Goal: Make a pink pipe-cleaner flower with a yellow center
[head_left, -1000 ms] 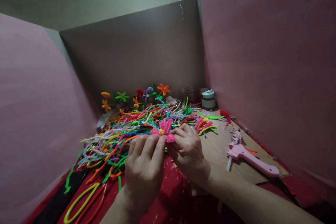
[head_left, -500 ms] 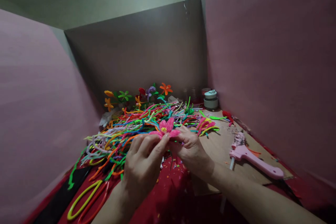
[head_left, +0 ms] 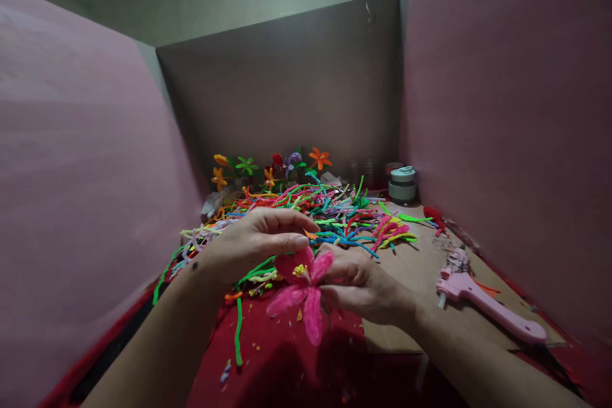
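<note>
A pink pipe-cleaner flower (head_left: 313, 312) with a yellow centre faces me in front of my hands, tilted so all its petals show. My right hand (head_left: 366, 284) grips it from behind on the right; the stem end is mostly hidden by the fingers and petals. Above the flower, my left hand (head_left: 258, 239) reaches in with fingers stretched and a gap between them and the thumb. Its thumb tip is right at the upper petal; whether they touch I cannot tell. Behind both hands spreads a pile of coloured pipe cleaners (head_left: 329, 213).
A pink glue gun (head_left: 497, 309) lies on a cardboard sheet (head_left: 421, 261) at right. Finished pipe-cleaner flowers (head_left: 246, 166) stand at the back left, a lidded cup (head_left: 402, 186) at the back right. Pink side panels (head_left: 507, 108) enclose the red table cover (head_left: 258, 357).
The flower has come down and turned to face me. My left hand has let go of its pinch and lifted above it. The view has swung left.
</note>
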`<state>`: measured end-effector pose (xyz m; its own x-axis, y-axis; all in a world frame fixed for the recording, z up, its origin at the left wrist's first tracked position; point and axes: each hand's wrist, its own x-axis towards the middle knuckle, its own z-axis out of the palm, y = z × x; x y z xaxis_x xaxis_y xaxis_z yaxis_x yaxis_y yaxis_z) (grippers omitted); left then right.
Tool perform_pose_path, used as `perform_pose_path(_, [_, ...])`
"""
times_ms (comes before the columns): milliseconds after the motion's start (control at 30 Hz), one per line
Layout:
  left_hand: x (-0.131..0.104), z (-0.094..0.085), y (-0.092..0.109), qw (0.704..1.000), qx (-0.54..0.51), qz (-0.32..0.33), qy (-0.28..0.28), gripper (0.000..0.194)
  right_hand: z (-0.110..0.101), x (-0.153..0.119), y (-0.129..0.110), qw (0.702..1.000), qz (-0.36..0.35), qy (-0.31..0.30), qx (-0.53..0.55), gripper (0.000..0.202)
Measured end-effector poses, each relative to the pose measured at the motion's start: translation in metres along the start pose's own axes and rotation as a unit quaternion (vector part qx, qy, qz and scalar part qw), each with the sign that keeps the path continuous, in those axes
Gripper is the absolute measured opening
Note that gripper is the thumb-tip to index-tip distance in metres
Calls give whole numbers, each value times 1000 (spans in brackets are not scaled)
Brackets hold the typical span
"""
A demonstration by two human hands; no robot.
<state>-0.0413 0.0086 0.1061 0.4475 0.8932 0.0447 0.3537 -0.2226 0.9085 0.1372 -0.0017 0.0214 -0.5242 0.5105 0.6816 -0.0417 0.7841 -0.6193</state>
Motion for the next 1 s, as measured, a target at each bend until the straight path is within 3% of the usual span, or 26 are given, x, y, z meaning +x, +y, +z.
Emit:
perform_pose_path(67, [4,3,-9,995,-80,-37,-39,13,-2,0,-1,999,10,-12,41,17])
perform_pose_path(200, [8,16,-31,967,-240,-74,-53,7,-3,-1,0,996,18,-31,84,15])
perform_pose_path(333, [6,24,-41,952,-292,-79,-51,7,-4,-2,-1,996,16,-32,86,14])
perform_pose_path(433, [-2,18,-36,974,-221,-37,26,12,-5,-4,2,994,49,-23,97,14])
perform_pose_path(533, [-15,7,-27,980,-118,63,149,11,-6,-6,7,985,97,-13,145,17])
perform_pose_path(567, [-19,5,-25,979,-81,97,162,10,-6,-6,9,979,109,-12,169,18])
perform_pose_path(667, [-31,5,-23,969,75,201,124,13,-4,-7,13,962,133,-6,238,20])
perform_pose_path(800, [-36,18,-35,912,243,297,148,19,-3,-7,13,962,133,12,239,20])
perform_pose_path(933, [-38,20,-45,902,277,306,129,18,-7,-5,9,986,82,33,143,17])
perform_pose_path(1000, [-42,15,-42,905,272,283,162,17,-7,-3,7,997,45,22,60,14])
